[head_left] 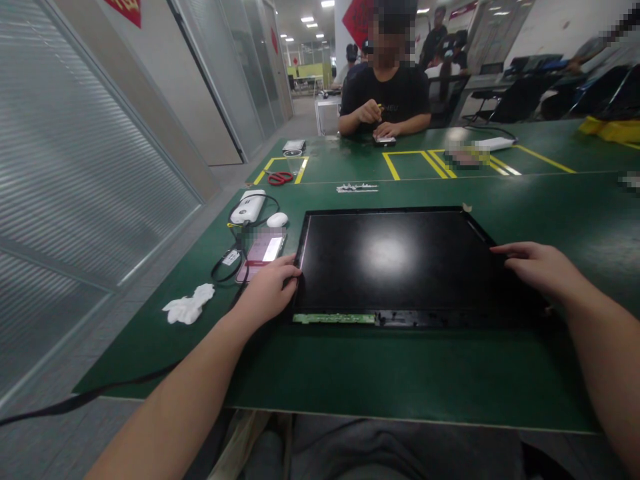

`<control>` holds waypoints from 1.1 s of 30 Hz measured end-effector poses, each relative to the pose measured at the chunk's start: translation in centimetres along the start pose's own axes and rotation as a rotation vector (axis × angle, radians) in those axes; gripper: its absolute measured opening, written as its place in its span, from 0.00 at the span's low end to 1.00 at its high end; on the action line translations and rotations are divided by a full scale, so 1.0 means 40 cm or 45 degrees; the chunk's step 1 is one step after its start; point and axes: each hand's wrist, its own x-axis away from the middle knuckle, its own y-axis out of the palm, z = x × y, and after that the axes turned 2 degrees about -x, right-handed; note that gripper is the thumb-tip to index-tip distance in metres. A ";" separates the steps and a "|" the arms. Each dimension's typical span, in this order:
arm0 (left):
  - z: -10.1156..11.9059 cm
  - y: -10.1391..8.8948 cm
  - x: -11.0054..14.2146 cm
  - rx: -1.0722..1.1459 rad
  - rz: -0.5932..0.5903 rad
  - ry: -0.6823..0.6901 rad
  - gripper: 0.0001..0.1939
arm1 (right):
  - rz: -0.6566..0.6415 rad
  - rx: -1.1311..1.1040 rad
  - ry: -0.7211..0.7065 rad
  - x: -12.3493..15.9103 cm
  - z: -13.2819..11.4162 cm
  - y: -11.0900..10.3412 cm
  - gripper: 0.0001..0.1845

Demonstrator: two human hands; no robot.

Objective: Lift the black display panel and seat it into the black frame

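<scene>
Green covers the table (400, 380) in front of you. Far to your left, a black strap (100, 394) hangs over its edge, and a white crumpled tissue (187, 308) lies nearby. Next comes a white box (249, 207) with a dark cord by it, and just below that a phone (263, 253), lying flat with its screen lit. Your left hand (270, 290) is beside the phone, its fingers bent and touching the left edge of the big black panel; you can't tell if they pinch it. Past the phone sit a small white round thing (277, 220) and, farther back, red scissors (281, 178). The panel (395, 267) lies flat on the table between your hands, with a thin green board (334, 319) along its near edge, on the left. Behind it are some thin pale strips (357, 189), and a person (385, 100) in black sits across from you. Your right hand (543, 270) has its pointing finger stretched out to the panel's right edge; its thumb side is too dark to tell if it pinches.
</scene>
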 end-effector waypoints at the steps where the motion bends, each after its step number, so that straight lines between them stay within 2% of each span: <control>1: -0.003 0.002 0.000 -0.005 0.002 0.009 0.17 | -0.005 -0.005 0.007 -0.001 0.001 0.001 0.24; 19: -0.039 0.028 -0.002 0.083 0.023 0.052 0.16 | 0.012 -0.169 0.078 0.017 -0.011 0.003 0.25; 26: -0.015 0.028 -0.001 0.116 0.088 0.005 0.12 | -0.008 -0.191 0.123 0.015 -0.012 0.004 0.25; 28: -0.003 0.028 0.000 0.095 0.105 -0.015 0.13 | -0.039 -0.199 0.122 0.011 -0.006 0.003 0.25; 33: 0.015 0.023 0.000 0.100 0.077 -0.060 0.24 | -0.039 -0.165 0.057 0.002 0.003 0.001 0.23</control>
